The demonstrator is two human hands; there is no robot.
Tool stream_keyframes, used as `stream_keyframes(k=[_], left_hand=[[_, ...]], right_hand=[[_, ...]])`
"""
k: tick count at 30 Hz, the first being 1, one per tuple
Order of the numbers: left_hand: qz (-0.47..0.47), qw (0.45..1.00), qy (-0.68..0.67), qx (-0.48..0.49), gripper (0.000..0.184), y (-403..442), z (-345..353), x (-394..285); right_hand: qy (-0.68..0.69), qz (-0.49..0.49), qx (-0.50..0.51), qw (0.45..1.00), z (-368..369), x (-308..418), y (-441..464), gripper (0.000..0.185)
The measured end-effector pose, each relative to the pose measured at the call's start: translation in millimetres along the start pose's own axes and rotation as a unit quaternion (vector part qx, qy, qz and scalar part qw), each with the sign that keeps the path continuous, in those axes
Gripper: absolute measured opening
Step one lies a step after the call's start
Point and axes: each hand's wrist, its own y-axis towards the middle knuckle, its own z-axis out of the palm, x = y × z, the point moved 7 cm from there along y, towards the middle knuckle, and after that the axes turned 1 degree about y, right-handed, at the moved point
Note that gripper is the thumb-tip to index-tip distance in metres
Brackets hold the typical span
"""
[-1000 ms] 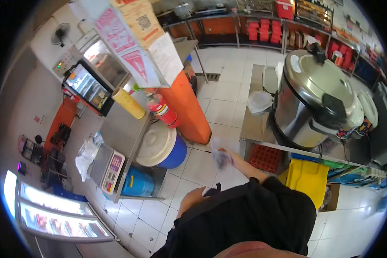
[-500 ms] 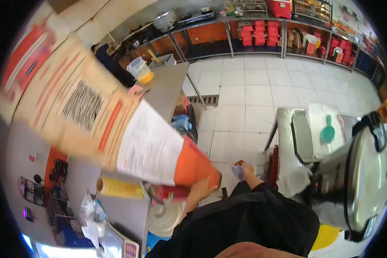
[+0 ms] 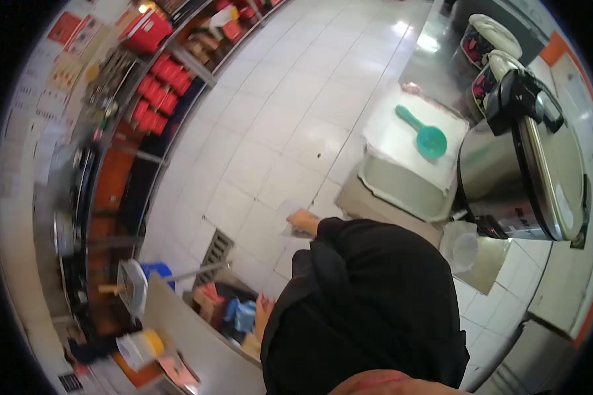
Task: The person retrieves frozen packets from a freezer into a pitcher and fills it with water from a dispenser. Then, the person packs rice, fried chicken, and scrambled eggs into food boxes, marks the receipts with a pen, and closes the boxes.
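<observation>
My right hand [image 3: 303, 222] is held out over the tiled floor, its fingers closed on a thin clear plastic piece [image 3: 287, 232]. The plastic is too faint to tell whether it is a bag or a cup. Low by my black clothing, my left hand [image 3: 264, 308] shows only in part. Its fingers look apart, with nothing seen in them. Behind it lie a blue packet [image 3: 245, 316] and a cardboard box [image 3: 209, 308] under the grey table. A green scoop [image 3: 431, 141] rests on a white sheet [image 3: 402, 148] over a pale tray [image 3: 402, 191], to the right of my right hand.
A large steel cooker [image 3: 501, 178] stands at the right, with floral pots [image 3: 487, 43] behind it. A clear plastic bowl [image 3: 464, 250] sits on the stand's corner. Red boxes [image 3: 161, 92] fill a shelf at upper left. A tub with yellow contents [image 3: 140, 349] is on the grey table [image 3: 197, 336].
My view has swung to the right. The large printed surface with an orange end that my left hand touched is out of sight. My left hand has come away from it; my right hand still holds the plastic.
</observation>
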Motion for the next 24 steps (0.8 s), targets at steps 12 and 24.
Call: stream_keyframes(k=[12, 24], left_hand=[[0.159, 0.756, 0.624, 0.118, 0.076, 413.8, -24.6, -298.8], [0.380, 0.623, 0.517, 0.448, 0.071, 622.9, 327.3, -562.8]], right_hand=[[0.018, 0.049, -0.245, 0.968, -234.8, 83.7, 162.3, 0.058], [0.138, 0.133, -0.530, 0.826, -568.3, 16.8, 225.8, 0.056]])
